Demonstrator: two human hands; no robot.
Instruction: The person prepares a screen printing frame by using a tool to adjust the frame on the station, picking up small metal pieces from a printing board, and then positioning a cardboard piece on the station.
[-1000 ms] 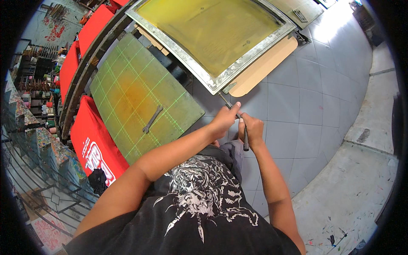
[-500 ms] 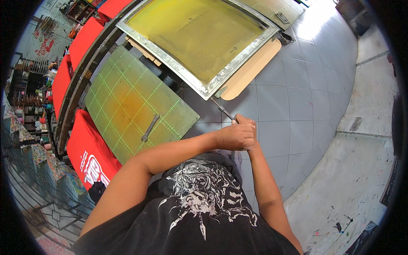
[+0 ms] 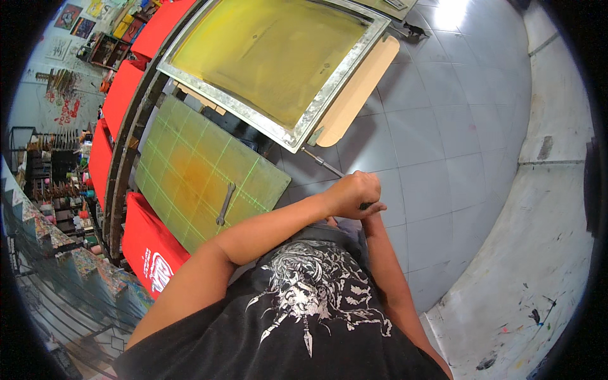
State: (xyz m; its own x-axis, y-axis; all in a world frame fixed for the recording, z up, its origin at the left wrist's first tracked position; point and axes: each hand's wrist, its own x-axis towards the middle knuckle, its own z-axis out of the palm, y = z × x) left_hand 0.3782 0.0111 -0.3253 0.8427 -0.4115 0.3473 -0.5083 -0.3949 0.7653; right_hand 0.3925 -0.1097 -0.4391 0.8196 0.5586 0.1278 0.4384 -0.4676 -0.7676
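Observation:
A metal tool with a long shaft (image 3: pixel 326 164) reaches from the near corner of the aluminium-framed yellow screen (image 3: pixel 303 131) toward me. My left hand (image 3: pixel 349 193) is closed round its near end, on top of my right hand (image 3: pixel 373 208), which is largely hidden under it. A dark piece of handle shows between the fingers. A tan board (image 3: pixel 358 88) sticks out from under the screen. An open-ended wrench (image 3: pixel 226 201) lies on the green gridded platen (image 3: pixel 171 142), left of my hands.
Red covered boards (image 3: pixel 152 250) and a dark curved rail stand at the left, beyond them shelves (image 3: pixel 54 171) of containers and a paint-spattered staircase. Grey floor tiles (image 3: pixel 443 152) and a pale stained surface (image 3: pixel 506 272) are at the right. A small dark object (image 3: pixel 415 30) is near the screen's far corner.
My left hand has moved from the tool's shaft down over my right hand, and the tool's handle has turned out of sight. The view has shifted, so the screen appears further left.

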